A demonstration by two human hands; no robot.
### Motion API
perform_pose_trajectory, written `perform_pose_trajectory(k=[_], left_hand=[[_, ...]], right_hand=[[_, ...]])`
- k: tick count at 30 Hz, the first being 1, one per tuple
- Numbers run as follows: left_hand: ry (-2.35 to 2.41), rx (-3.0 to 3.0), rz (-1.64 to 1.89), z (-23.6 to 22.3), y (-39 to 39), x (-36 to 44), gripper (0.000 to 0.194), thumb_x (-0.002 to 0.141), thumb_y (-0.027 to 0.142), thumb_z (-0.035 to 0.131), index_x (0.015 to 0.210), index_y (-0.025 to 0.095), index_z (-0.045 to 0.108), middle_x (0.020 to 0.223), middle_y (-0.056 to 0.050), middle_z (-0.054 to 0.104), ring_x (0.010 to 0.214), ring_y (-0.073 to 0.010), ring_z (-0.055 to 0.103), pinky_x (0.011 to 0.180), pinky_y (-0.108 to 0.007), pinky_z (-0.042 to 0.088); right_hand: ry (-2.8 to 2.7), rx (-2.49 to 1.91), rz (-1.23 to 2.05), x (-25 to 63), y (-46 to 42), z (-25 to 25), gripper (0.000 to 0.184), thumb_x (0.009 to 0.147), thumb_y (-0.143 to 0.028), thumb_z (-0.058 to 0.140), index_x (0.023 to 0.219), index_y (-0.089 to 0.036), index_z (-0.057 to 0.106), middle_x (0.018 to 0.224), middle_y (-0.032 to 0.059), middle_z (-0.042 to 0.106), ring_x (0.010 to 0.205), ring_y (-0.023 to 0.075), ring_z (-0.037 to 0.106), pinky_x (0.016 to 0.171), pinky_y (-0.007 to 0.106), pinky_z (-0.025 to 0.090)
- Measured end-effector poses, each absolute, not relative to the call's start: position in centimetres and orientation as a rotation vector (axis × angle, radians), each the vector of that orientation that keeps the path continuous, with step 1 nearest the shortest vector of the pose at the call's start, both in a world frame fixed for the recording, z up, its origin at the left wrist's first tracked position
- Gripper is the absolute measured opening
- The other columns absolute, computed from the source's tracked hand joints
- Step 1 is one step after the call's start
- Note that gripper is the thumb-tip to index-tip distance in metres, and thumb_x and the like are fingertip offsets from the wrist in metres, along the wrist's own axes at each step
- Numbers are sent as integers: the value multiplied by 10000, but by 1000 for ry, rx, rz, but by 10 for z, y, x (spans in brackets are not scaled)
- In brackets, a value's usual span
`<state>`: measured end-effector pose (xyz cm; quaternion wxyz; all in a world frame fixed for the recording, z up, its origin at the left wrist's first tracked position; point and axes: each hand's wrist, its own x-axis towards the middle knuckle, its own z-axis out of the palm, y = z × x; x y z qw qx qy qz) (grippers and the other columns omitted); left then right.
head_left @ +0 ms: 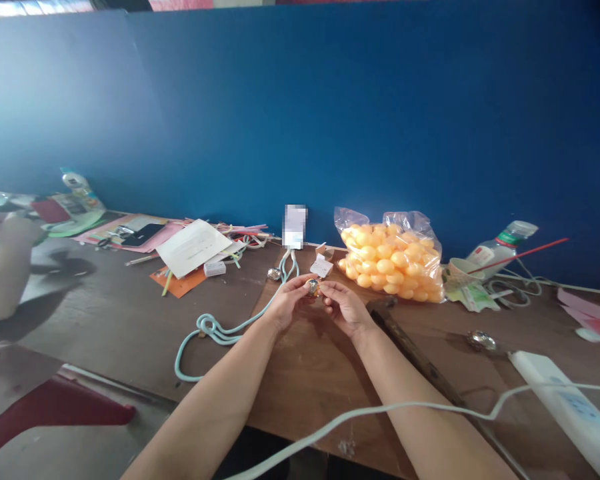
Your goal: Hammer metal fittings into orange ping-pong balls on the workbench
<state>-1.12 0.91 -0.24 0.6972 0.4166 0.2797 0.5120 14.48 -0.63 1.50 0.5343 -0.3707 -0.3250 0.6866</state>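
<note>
Over the wooden board point(290, 387), my two hands meet in front of me. A small shiny silver round piece point(313, 287) sits pinched in the fingers of my left hand point(287, 303). My right hand point(347, 308) is closed at the right side of that piece, its thumb and fingers pressed together; what lies between them is too small to make out. Another silver round piece point(274, 273) rests behind my left hand, near a light blue cord point(220, 333). Under my right forearm lies a hammer point(410, 347) with a dark wooden handle.
A clear bag of orange balls point(390, 260) stands at the back. To the right are a plastic bottle point(505, 247), a silver piece point(481, 341) and a power strip point(560, 393); a white cable point(360, 415) crosses my right forearm. Papers point(193, 247) and another person's arm point(5, 273) are left.
</note>
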Motion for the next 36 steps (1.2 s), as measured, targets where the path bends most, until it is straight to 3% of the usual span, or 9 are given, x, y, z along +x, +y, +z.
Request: perform_pose_trajectory(k=[36], left_hand=[[637, 909, 1122, 2, 8, -10, 426, 709, 324, 767, 1091, 149, 697, 993, -91, 696, 814, -164, 643, 739, -281, 494]], right_hand=[[-825, -870, 1652, 148, -5, 14, 225, 595, -255, 850, 723, -163, 690, 658, -19, 626, 493, 35, 447, 411, 145, 378]])
